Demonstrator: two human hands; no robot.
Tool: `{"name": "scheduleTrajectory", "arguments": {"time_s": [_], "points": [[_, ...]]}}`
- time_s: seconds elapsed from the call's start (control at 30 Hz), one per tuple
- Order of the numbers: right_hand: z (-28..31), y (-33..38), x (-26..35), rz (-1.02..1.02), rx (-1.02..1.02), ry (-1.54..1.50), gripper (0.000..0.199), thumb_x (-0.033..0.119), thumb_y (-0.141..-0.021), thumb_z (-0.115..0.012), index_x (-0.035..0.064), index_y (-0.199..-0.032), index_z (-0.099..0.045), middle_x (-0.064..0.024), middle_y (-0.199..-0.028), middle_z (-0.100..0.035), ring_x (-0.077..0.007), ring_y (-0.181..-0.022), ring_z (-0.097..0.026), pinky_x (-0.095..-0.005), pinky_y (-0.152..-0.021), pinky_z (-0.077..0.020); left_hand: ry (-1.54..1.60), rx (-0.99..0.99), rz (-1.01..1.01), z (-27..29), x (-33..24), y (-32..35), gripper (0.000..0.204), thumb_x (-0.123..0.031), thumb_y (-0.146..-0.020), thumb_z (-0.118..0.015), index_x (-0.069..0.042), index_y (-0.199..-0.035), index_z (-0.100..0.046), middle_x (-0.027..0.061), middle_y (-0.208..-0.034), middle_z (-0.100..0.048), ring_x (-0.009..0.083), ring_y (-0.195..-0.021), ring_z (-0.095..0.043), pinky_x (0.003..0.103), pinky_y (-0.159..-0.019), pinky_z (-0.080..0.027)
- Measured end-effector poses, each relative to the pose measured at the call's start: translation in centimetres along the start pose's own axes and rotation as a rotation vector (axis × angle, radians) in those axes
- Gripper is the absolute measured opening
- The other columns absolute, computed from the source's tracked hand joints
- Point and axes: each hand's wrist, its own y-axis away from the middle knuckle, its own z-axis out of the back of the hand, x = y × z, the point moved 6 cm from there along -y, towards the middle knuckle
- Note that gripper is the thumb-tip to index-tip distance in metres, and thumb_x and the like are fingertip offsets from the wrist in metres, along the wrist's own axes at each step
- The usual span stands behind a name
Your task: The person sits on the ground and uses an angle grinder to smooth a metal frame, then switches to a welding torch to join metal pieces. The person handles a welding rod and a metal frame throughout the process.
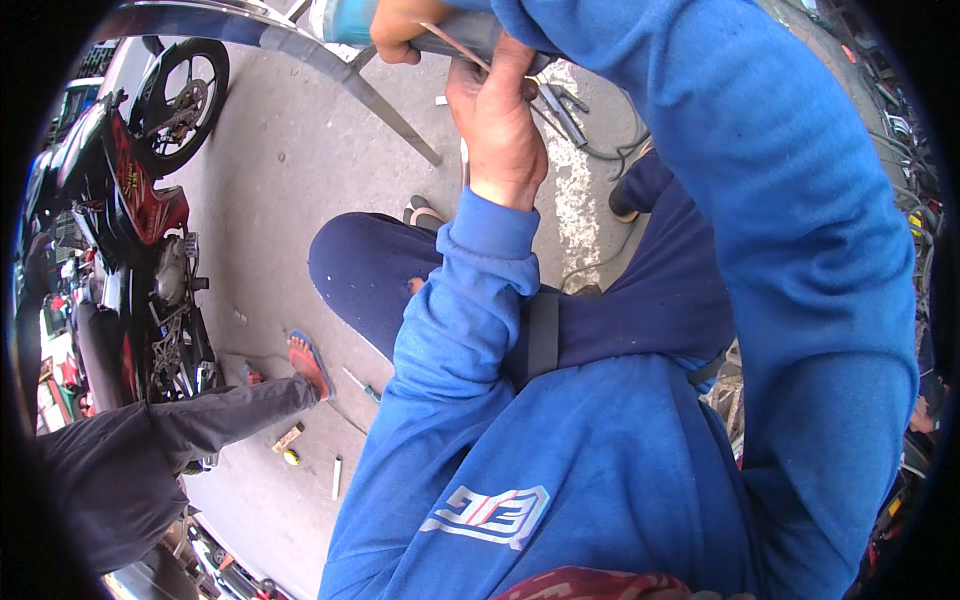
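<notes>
Narrowed fingers of my left hand pinch a thin brown strip beside the teal-and-dark tool just ahead, which my right hand grips beyond them, apparently a steadying step, next needing firm, even control.

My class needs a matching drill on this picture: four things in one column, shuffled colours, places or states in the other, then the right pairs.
Things
1. Left grip
2. Motorcycle
3. Screwdriver
4. Power tool

Descriptions
A. Red and black, at the picture's left
B. Teal and dark grey, at the top edge, partly covered by the right grip
C. Bare, coming out of a blue cuff
D. Blue-handled, lying on the floor

Pairs: 1-C, 2-A, 3-D, 4-B
</notes>
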Motion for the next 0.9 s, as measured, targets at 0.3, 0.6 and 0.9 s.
{"name": "scheduleTrajectory", "arguments": {"time_s": [0.3,0.6,0.9], "points": [[-0.7,-0.4,0.6,0.005,0.012,0.022,0.041,0.036,-0.053,-0.080,0.0056,-0.079,-0.075,-0.0138,-0.084,-0.072,-0.0258,-0.078,-0.068,-0.0363,-0.072,-0.0546,-0.047,-0.129,0.046,1.1,0.2,0.7,0.027,-0.029,-0.091,-0.068,-0.011,-0.110,-0.061,-0.0063,-0.095,-0.063,0.0067,-0.083,-0.056,0.024,-0.064,-0.036],[-1.5,-0.5,1.3,-0.002,0.017,0.056,0.040,0.036,-0.053,-0.080,0.0057,-0.078,-0.075,-0.0135,-0.084,-0.072,-0.0257,-0.077,-0.068,-0.0364,-0.072,-0.0547,-0.027,-0.089,0.063,1.5,-0.1,1.2,0.029,-0.030,-0.090,-0.067,-0.011,-0.111,-0.063,-0.0053,-0.097,-0.064,0.0070,-0.085,-0.056,0.025,-0.065,-0.037],[-2.2,-0.3,1.8,0.023,0.009,0.125,0.039,0.035,-0.053,-0.080,0.0057,-0.077,-0.075,-0.0133,-0.083,-0.072,-0.0257,-0.077,-0.068,-0.0364,-0.071,-0.0547,0.005,-0.137,0.089,2.1,0.3,2.0,0.030,-0.029,-0.088,-0.068,-0.008,-0.109,-0.063,-0.0035,-0.095,-0.065,0.0072,-0.082,-0.055,0.025,-0.065,-0.036]]}}
